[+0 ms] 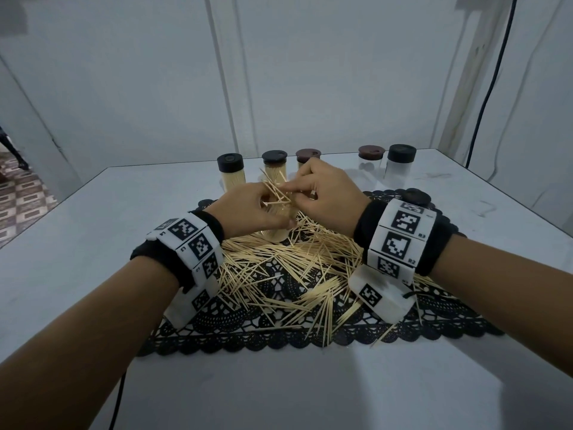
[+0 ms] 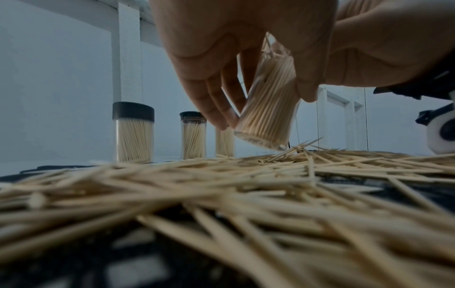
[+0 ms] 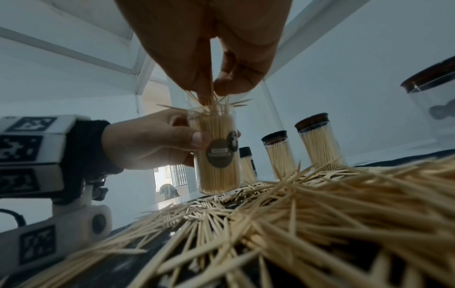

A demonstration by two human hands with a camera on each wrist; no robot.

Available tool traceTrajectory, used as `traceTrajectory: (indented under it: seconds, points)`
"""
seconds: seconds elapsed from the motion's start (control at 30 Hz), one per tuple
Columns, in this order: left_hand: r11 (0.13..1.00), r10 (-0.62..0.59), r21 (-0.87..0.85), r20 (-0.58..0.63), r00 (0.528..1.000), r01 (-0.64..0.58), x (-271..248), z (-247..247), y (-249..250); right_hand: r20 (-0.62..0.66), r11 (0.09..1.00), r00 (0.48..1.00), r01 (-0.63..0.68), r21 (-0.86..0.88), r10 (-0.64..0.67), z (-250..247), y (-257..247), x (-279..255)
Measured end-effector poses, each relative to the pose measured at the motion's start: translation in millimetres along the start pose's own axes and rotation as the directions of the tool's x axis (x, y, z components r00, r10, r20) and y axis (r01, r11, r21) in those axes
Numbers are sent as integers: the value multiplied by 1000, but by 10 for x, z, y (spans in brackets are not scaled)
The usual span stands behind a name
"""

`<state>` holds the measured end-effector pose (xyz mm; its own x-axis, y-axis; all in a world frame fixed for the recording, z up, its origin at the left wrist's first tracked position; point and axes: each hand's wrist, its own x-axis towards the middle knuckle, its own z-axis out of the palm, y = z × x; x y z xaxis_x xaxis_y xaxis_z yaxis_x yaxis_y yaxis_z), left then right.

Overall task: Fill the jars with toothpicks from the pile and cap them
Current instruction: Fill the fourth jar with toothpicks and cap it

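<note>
- Gripping an uncapped clear jar (image 3: 218,155), the left hand (image 1: 248,212) wraps fingers and thumb around its side and holds it a little tilted, its base just above the pile of toothpicks (image 1: 297,274).
- That jar is packed with upright toothpicks, and a dark round label shows on its wall in the right wrist view.
- The right hand (image 1: 328,193) pinches a small bunch of toothpicks (image 3: 211,101) at the jar's mouth; several stick out at angles.
- The pile lies spread over a black lace mat (image 1: 310,336) on the white table (image 1: 93,243).
- Behind the hands stand three capped jars full of toothpicks (image 1: 231,173), and farther right two capped jars (image 1: 400,164) that look empty.
- A loose dark cap (image 1: 415,197) lies on the mat beside the right wrist.
</note>
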<state>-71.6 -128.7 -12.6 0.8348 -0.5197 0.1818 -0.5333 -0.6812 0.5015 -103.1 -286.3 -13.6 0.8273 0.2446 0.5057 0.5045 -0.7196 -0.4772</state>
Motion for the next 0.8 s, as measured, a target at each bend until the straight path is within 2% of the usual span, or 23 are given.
traceTrajectory:
  seconds: [0.07,0.13,0.23,0.3,0.4,0.6,0.8]
  points:
    - [1000,23,15,15,1000,-24,-6,0,10,82,999,997,2,-44,1,12,3,-2]
    - [999,22,31,21,1000,-23,-16,2,21,109,998,994,-1,-55,7,14,8,-5]
    - [999,-17,33,11,1000,16,2,8,-4,60,1000,998,10,-30,-8,2,-3,-8]
    - [999,-29,40,3,1000,29,2,12,4,13,999,1000,-10,51,9,-9,-17,-15]
    - [998,-43,41,-1,999,43,2,17,15,29,989,998,-56,134,53,-2,-26,-23]
    - [997,-62,43,18,998,61,-6,10,4,99,999,995,-11,-33,14,6,-1,15]
    - [998,-24,57,16,1000,23,-25,7,25,100,1000,995,-4,-27,6,21,-28,14]
